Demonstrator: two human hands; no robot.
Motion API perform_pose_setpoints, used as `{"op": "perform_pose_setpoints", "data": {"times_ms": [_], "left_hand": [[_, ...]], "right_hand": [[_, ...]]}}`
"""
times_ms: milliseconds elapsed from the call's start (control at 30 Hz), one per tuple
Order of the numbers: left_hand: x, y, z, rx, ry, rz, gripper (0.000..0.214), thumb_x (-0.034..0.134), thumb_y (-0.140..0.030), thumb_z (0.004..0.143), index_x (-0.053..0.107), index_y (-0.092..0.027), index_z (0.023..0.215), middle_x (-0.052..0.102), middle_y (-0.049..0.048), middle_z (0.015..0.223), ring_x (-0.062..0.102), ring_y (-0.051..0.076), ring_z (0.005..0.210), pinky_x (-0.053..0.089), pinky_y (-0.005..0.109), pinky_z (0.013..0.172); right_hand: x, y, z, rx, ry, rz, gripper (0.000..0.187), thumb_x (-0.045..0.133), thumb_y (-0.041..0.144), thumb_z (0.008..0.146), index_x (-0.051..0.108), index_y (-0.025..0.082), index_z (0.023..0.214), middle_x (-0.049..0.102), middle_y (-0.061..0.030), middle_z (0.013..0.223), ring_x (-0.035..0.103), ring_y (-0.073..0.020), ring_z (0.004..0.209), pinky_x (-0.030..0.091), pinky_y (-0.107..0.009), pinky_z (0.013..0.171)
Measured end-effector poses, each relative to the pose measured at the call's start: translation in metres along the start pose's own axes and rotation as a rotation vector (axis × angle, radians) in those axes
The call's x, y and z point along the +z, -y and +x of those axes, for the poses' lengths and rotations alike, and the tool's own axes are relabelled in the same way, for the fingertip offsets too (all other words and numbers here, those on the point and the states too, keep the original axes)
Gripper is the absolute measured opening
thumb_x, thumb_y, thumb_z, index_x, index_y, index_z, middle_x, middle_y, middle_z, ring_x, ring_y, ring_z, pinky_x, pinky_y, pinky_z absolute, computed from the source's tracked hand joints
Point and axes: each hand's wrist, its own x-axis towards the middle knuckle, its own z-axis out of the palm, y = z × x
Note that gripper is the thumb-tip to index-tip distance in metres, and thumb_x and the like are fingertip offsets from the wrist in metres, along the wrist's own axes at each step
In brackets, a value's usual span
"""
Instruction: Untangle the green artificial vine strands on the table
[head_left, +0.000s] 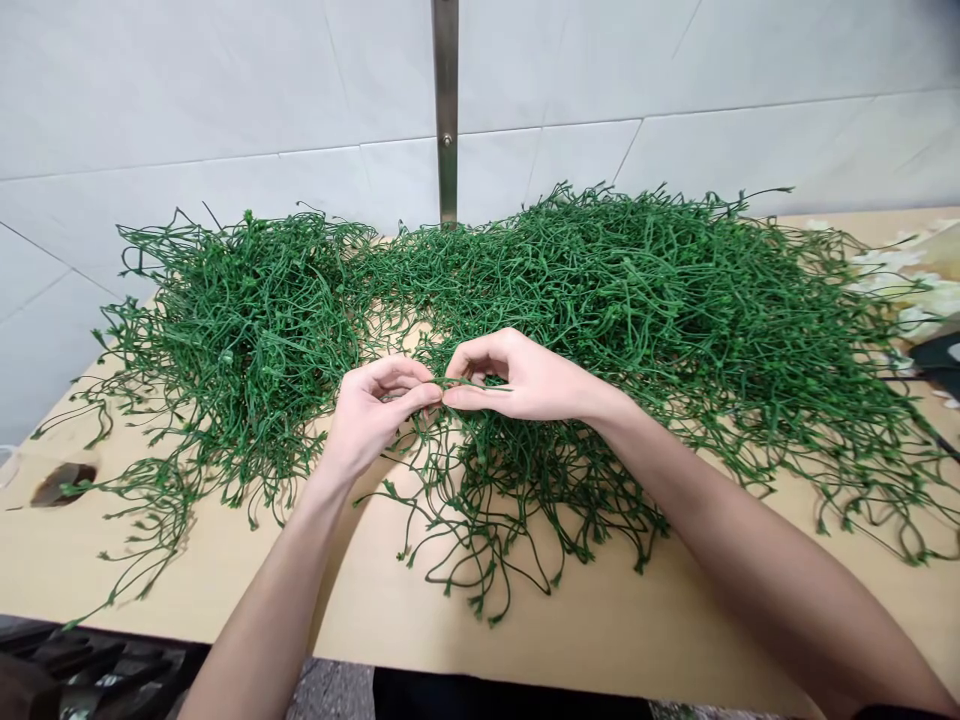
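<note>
My left hand (384, 408) and my right hand (517, 378) meet fingertip to fingertip over the middle of the table. Both pinch a thin green artificial stem (474, 384), which runs between the fingers; its ends are hard to make out. Below and behind the hands spreads a large tangled heap of green artificial stems (660, 280), thin and curly with small tufted ends. Another mound of the same stems (240, 340) lies left of my left hand. Loose strands (495, 540) hang toward the near edge beneath my right hand.
The pale wooden table (420, 620) stands against a white tiled wall (225, 90) with a metal strip (447, 110). White artificial flowers (919, 290) and a dark object (937, 360) lie at the right. A hole (64, 484) shows at the left. Black crates (90, 670) sit below the table.
</note>
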Motion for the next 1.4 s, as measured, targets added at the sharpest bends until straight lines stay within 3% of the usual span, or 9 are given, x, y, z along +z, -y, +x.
{"op": "perform_pose_setpoints", "data": {"times_ms": [200,467,600,833,1033,1233,1400], "left_hand": [[-0.001,0.002,-0.001,0.009,0.074,-0.008,0.016,0.083,-0.015,0.06,0.071,-0.017,0.07,0.07,-0.0011,0.06,0.062,0.01,0.052,0.05,0.019,0.054],[0.0,0.003,-0.004,-0.003,0.121,-0.054,0.016,0.083,-0.015,0.062,0.069,-0.017,0.069,0.069,-0.0017,0.063,0.061,0.007,0.057,0.048,0.015,0.055],[0.004,0.008,-0.004,-0.023,0.088,-0.059,0.018,0.084,-0.018,0.063,0.067,-0.016,0.071,0.066,-0.0023,0.062,0.058,0.007,0.057,0.046,0.016,0.055],[0.008,0.01,-0.003,-0.027,0.009,-0.088,0.024,0.085,-0.025,0.06,0.065,-0.016,0.068,0.061,-0.0025,0.058,0.053,0.008,0.054,0.042,0.018,0.053],[0.012,0.015,-0.003,-0.09,0.019,-0.185,0.027,0.086,-0.028,0.06,0.063,-0.016,0.068,0.064,-0.0013,0.061,0.056,0.008,0.057,0.044,0.019,0.057],[0.008,0.016,-0.001,-0.09,0.009,-0.275,0.026,0.081,-0.033,0.067,0.062,-0.017,0.074,0.064,-0.0028,0.062,0.057,0.008,0.056,0.046,0.021,0.059],[0.006,0.012,0.0,0.014,-0.092,-0.104,0.018,0.077,-0.029,0.072,0.065,-0.017,0.078,0.066,-0.0017,0.068,0.059,0.009,0.064,0.046,0.02,0.065]], "right_hand": [[0.003,-0.004,0.003,0.003,0.077,0.112,0.014,0.047,0.016,0.075,0.06,0.013,0.07,0.057,0.0008,0.064,0.047,-0.0087,0.059,0.035,-0.023,0.057],[0.007,-0.003,0.004,-0.047,0.058,0.228,0.011,0.05,0.015,0.069,0.06,0.013,0.066,0.052,0.0037,0.058,0.041,-0.0065,0.053,0.031,-0.022,0.052],[0.011,-0.007,0.005,-0.063,-0.004,0.244,0.01,0.052,0.018,0.069,0.057,0.013,0.062,0.046,0.0052,0.053,0.036,-0.006,0.051,0.027,-0.021,0.049],[0.015,-0.009,0.004,-0.072,-0.105,0.084,0.007,0.049,0.019,0.069,0.053,0.015,0.064,0.044,0.0042,0.059,0.036,-0.0079,0.056,0.027,-0.023,0.052],[0.017,-0.016,0.004,-0.13,-0.121,-0.029,0.009,0.047,0.015,0.072,0.052,0.016,0.065,0.048,0.0036,0.061,0.038,-0.0083,0.057,0.028,-0.024,0.054],[0.011,-0.02,0.006,-0.253,-0.162,-0.067,0.026,0.036,0.0,0.07,0.057,0.015,0.069,0.06,0.0003,0.069,0.051,-0.0094,0.064,0.039,-0.023,0.064],[0.007,-0.005,0.002,-0.181,-0.292,-0.242,0.011,0.053,0.013,0.079,0.063,0.013,0.078,0.064,-0.0024,0.077,0.054,-0.0118,0.07,0.041,-0.025,0.069]]}}
